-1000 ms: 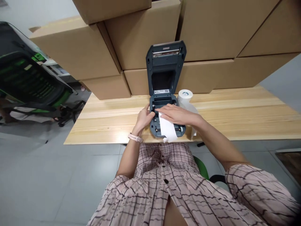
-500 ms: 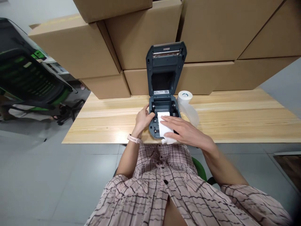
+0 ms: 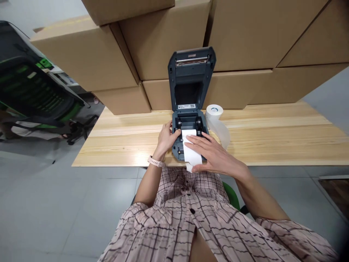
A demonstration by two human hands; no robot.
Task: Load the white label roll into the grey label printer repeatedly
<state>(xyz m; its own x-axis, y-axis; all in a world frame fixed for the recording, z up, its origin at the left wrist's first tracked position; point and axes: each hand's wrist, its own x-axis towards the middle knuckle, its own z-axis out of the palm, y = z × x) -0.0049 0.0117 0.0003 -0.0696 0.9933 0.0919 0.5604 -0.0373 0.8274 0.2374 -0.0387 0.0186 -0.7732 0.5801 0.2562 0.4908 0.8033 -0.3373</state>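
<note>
A dark grey label printer (image 3: 177,145) stands at the table's front edge with its lid (image 3: 189,80) raised. My left hand (image 3: 165,137) grips the printer's left side, the thumb over the rim and the other fingers along the outer wall. A white paper strip (image 3: 192,154) lies across the printer's inside and hangs over its front. My right hand (image 3: 215,154) rests on this strip with fingers stretched out and spread, the thumb lower down by the strip's torn-looking end. Part of the strip and the printer's right front side are hidden under the right hand.
Behind the printer, large cardboard boxes (image 3: 240,32) are stacked on the wooden table (image 3: 272,134). A white paper roll (image 3: 214,110) with a loose translucent tail sits just right of the printer. At the left stands a black and green office chair (image 3: 35,87).
My right hand has shifted slightly down toward me, its thumb lower. The paper strip lies flatter and reaches a little further over the printer's front. My left hand keeps its place.
</note>
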